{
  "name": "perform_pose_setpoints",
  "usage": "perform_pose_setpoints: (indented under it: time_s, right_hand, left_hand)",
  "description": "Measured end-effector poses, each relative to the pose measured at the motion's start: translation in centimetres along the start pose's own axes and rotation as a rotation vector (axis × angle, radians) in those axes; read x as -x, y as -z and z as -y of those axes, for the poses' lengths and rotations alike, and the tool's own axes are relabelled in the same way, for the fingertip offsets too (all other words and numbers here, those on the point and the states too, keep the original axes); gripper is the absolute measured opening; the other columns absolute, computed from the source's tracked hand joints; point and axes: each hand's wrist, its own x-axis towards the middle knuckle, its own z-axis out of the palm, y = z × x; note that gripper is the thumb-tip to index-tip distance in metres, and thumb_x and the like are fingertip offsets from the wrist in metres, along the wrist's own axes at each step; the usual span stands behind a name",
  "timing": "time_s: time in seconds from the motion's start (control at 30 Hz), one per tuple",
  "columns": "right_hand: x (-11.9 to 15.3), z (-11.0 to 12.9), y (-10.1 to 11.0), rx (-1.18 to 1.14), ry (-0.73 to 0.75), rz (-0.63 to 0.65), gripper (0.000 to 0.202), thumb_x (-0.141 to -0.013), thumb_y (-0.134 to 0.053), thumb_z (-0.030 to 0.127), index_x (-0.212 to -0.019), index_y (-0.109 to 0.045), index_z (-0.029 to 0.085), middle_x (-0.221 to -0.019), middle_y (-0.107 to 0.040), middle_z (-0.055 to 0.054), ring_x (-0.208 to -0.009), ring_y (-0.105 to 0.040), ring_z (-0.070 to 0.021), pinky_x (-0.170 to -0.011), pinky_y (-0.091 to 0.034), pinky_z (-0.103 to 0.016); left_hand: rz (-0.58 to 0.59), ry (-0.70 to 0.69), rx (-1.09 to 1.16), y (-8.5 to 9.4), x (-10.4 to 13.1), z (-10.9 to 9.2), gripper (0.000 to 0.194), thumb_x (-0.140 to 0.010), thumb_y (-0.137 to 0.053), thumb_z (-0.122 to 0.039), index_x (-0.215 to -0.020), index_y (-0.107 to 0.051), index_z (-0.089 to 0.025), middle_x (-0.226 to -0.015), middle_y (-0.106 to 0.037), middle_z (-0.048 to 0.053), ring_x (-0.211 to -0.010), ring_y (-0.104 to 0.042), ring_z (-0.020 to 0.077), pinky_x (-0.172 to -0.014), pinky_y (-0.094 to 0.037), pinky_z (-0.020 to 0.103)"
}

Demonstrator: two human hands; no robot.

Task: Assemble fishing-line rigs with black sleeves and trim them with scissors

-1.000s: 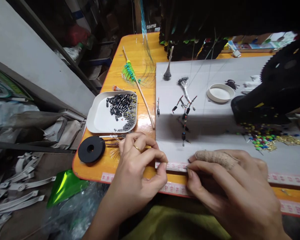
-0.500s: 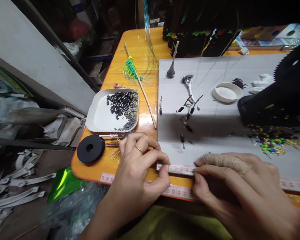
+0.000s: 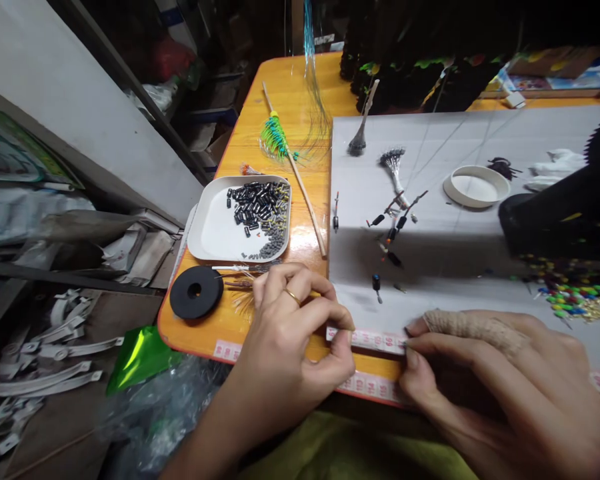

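My left hand [image 3: 300, 333], with a ring on one finger, has thumb and forefinger pinched together over a strip of measuring tape [image 3: 375, 339] on the front edge of the white board. What it pinches is too small to make out. Farther along the same strip, my right hand [image 3: 485, 373] also pinches thumb and forefinger, holding something too fine to name. A beige wrap [image 3: 475, 330] covers its forefinger. Behind the hands, small black weighted pieces [image 3: 393, 233] with orange tips lie on the white board [image 3: 445, 287].
At left stand a white tray [image 3: 207, 227] of black and grey small parts and a black spool [image 3: 196, 293]. A wooden stick [image 3: 305, 200] carries green and blue pieces. A round white dish [image 3: 475, 187], a dark toothed object [image 3: 570, 193] and colourful beads [image 3: 575, 300] are to the right.
The view has turned slightly left, so everything appears a little farther right. Both hands keep their pinch at about the same places on the tape.
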Motion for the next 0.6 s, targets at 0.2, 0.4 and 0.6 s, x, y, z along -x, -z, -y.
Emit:
perform_pose_setpoints:
  time_s: [0.2, 0.4, 0.6]
  right_hand:
    - [-0.05, 0.09, -0.07, 0.003, 0.004, -0.018, 0.017, -0.078, -0.073, 0.019, -0.093, -0.064, 0.021, -0.089, -0.071, -0.006, -0.080, -0.061, -0.0249, -0.074, -0.041, -0.041]
    - [0.09, -0.04, 0.07, -0.007, -0.024, 0.001, 0.019, -0.078, -0.073, 0.020, -0.094, -0.063, 0.023, -0.090, -0.071, -0.005, -0.082, -0.062, -0.0257, -0.075, -0.041, -0.042]
    - [0.04, 0.42, -0.05, -0.006, -0.022, 0.002, 0.021, -0.076, -0.075, 0.019, -0.094, -0.063, 0.022, -0.091, -0.071, -0.005, -0.082, -0.062, -0.0254, -0.075, -0.041, -0.041]
  left_hand:
    - [0.022, 0.004, -0.005, 0.06, 0.02, 0.03, 0.011, -0.080, -0.063, -0.010, -0.077, -0.062, -0.021, -0.094, -0.061, 0.003, -0.102, -0.049, 0.0216, -0.090, -0.032, 0.039]
    - [0.005, -0.004, -0.017, -0.05, -0.05, 0.00, 0.013, -0.079, -0.063, -0.009, -0.076, -0.061, -0.022, -0.091, -0.062, 0.003, -0.100, -0.049, 0.0224, -0.088, -0.032, 0.040]
    - [0.014, -0.011, -0.019, -0.11, 0.00, 0.01, 0.012, -0.080, -0.064, -0.011, -0.077, -0.062, -0.022, -0.092, -0.063, 0.003, -0.102, -0.049, 0.0228, -0.089, -0.034, 0.040]
